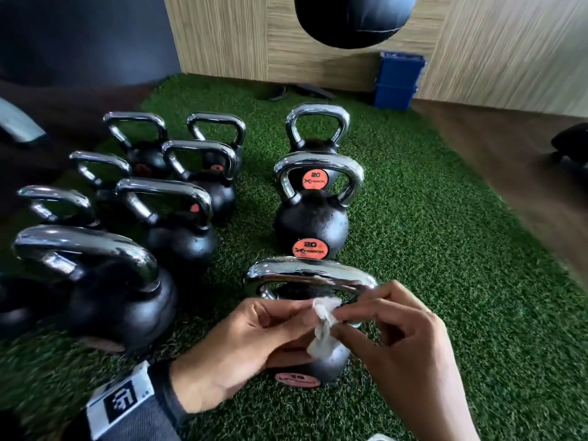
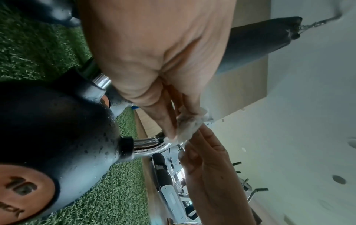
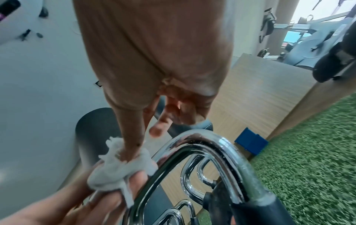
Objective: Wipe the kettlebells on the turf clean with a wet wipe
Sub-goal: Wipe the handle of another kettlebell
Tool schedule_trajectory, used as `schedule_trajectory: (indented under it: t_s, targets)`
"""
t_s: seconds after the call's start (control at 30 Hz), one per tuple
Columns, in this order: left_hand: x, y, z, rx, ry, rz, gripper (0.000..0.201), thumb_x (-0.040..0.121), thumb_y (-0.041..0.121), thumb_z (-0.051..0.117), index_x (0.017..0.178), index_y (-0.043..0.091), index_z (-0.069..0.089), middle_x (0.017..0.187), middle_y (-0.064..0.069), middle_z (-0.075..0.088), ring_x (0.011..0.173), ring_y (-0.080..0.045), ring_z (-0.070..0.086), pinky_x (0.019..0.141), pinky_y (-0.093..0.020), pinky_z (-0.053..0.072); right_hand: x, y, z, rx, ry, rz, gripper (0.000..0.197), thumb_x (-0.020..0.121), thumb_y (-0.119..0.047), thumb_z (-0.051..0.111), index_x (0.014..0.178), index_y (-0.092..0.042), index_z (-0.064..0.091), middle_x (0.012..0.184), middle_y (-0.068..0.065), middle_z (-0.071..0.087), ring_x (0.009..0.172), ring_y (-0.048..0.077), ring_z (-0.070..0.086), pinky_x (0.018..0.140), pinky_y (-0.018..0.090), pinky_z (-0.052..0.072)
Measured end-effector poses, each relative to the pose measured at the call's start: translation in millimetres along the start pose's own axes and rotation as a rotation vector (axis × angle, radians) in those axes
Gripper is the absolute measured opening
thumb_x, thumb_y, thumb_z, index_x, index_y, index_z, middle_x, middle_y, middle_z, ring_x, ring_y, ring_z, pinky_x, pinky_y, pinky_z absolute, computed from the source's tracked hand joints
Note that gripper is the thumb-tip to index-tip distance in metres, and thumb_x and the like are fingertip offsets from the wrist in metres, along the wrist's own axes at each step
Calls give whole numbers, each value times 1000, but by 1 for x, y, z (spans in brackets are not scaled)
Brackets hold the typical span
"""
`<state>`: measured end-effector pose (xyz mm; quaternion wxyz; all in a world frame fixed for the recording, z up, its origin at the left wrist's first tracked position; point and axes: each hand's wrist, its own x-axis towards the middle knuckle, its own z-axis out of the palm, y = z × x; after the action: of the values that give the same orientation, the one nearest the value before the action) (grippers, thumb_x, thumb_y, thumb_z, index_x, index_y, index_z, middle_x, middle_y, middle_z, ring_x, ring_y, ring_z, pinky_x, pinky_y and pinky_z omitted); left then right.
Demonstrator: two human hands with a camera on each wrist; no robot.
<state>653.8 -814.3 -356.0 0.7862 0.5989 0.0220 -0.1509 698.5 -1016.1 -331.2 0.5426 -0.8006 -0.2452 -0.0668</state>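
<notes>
At six o'clock on the turf (image 1: pixel 445 249), above the nearest kettlebell (image 1: pixel 321 364): crumpled wet wipe (image 1: pixel 323 329) pinched between left hand (image 1: pixel 251 342) and right hand (image 1: pixel 397 342), held together just beside its chrome handle (image 1: pixel 305 276).

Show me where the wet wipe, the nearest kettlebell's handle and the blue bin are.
wet wipe (image 1: pixel 324 326): head view, on the crumpled white middle between the two hands.
nearest kettlebell's handle (image 1: pixel 305 273): head view, on the top chrome bar.
blue bin (image 1: pixel 399 78): head view, on its front wall by the wood panel.

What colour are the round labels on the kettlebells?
Orange with dark lettering, clearest in the head view on the 20 label.
</notes>
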Motion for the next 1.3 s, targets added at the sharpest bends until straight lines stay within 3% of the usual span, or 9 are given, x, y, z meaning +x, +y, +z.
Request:
schedule_trajectory:
  t_s: [0.13, 0.23, 0.37, 0.47, 0.57, 0.7, 1.03, 1.2, 1.3]
  targets:
    - [-6, 12, 7, 36, 101, 204, 31, 91, 27, 75, 121, 21, 75, 119, -10, 75, 113, -26, 71, 102, -41, 54, 9, -2, 4, -18, -17, -91, 27, 70, -28, 89, 93, -41, 80, 85, -8, 60, 61, 4, 57, 53, 5, 34]
    - [-12, 26, 12, 264, 227, 499, 33, 87, 26, 76, 119, 27, 76, 117, 0, 76, 109, -19, 73, 93, -29, 58, 6, 11, -3, 43, 2, -124, 32, 81, -27, 82, 109, -40, 75, 94, -7, 61, 67, 10, 58, 56, 10, 42]
    - [-1, 43, 11, 975, 538, 826, 33, 87, 14, 77, 120, 18, 74, 124, 11, 71, 109, 3, 68, 93, -18, 56, 2, 62, -6, 79, 203, 180, 46, 81, -18, 79, 115, -46, 65, 96, -9, 67, 71, 2, 62, 56, 12, 47]
    - [9, 54, 16, 1243, 486, 733, 33, 88, 13, 72, 121, 16, 74, 128, 9, 69, 116, 9, 62, 101, -11, 47, 1, 90, 8, 252, -82, 395, 65, 72, -23, 85, 127, -42, 57, 110, -11, 73, 98, 2, 70, 79, 25, 57]
    - [17, 52, 23, 1372, 409, 659, 39, 90, 28, 65, 126, 14, 72, 132, 6, 67, 120, 3, 62, 109, -23, 46, 1, 105, 31, 281, -65, 381, 50, 69, -37, 84, 115, -26, 67, 108, -3, 76, 102, 15, 71, 92, 44, 56]
    - [22, 49, 17, 1337, 417, 689, 30, 99, 28, 64, 126, 16, 72, 130, 8, 68, 118, -1, 65, 106, -33, 51, -2, 114, 49, 253, 60, 370, 46, 71, -57, 79, 90, -16, 70, 89, 3, 77, 85, 23, 74, 82, 55, 58]
    - [8, 30, -26, 1322, 377, 810, 37, 99, 14, 67, 136, 17, 62, 140, 4, 61, 128, 1, 56, 106, -26, 50, -1, 122, 45, 187, 26, 383, 47, 68, -61, 78, 89, -20, 73, 88, -4, 78, 83, 13, 74, 81, 49, 59]
    - [0, 5, -47, 817, 511, 707, 37, 98, 15, 61, 134, 15, 63, 134, 9, 66, 123, -7, 63, 103, -24, 51, -1, 122, 44, 165, 17, 381, 40, 70, -58, 79, 88, -23, 73, 87, -6, 78, 84, 10, 74, 81, 47, 59]
    - [1, -12, -52, 750, 537, 712, 36, 102, 14, 58, 138, 13, 60, 137, 8, 64, 125, -11, 63, 103, -23, 50, 0, 123, 44, 126, 16, 388, 33, 75, -48, 82, 87, -19, 73, 87, -5, 77, 84, 11, 73, 81, 47, 59]
